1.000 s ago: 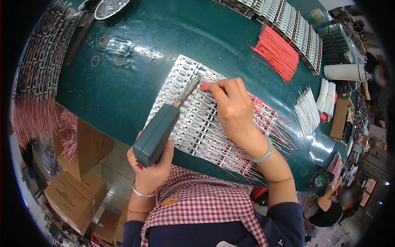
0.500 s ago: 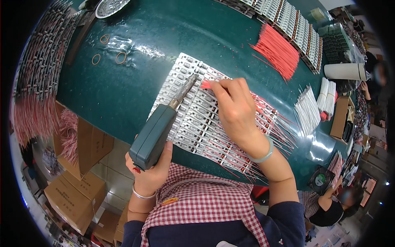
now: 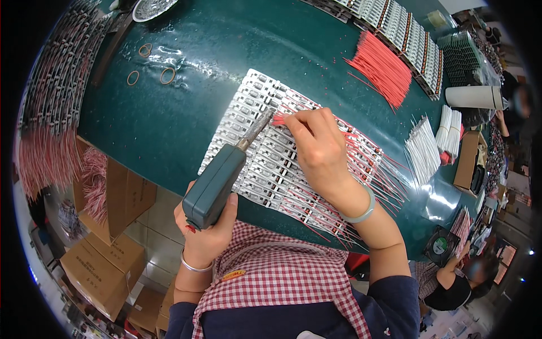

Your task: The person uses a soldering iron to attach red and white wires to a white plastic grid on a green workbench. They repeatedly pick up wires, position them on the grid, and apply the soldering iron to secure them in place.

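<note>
My left hand (image 3: 208,231) is wrapped round a dark green soldering gun (image 3: 213,183). Its metal tip points up and right, ending at the white panel of small parts (image 3: 257,158) laid on the green table. Just right of that tip, my right hand (image 3: 319,144) pinches red wires (image 3: 279,119), whose ends stick out past the fingertips. Other thin red and white wires (image 3: 316,214) trail off the panel's right side, under my right forearm. The fingers of my left hand are partly hidden behind the gun's body.
A pile of red wires (image 3: 381,70) lies far right beside rows of white panels (image 3: 403,37). White wires (image 3: 422,150) and a white cylinder (image 3: 471,98) are at the right. Rubber bands (image 3: 167,75) lie far left; wired strips (image 3: 56,101) hang over the left edge. A co-worker (image 3: 451,285) sits lower right.
The soldering gun in my left hand has shifted slightly right and its tip sits a little lower. My right hand has moved slightly left with the red wires, closer to the tip.
</note>
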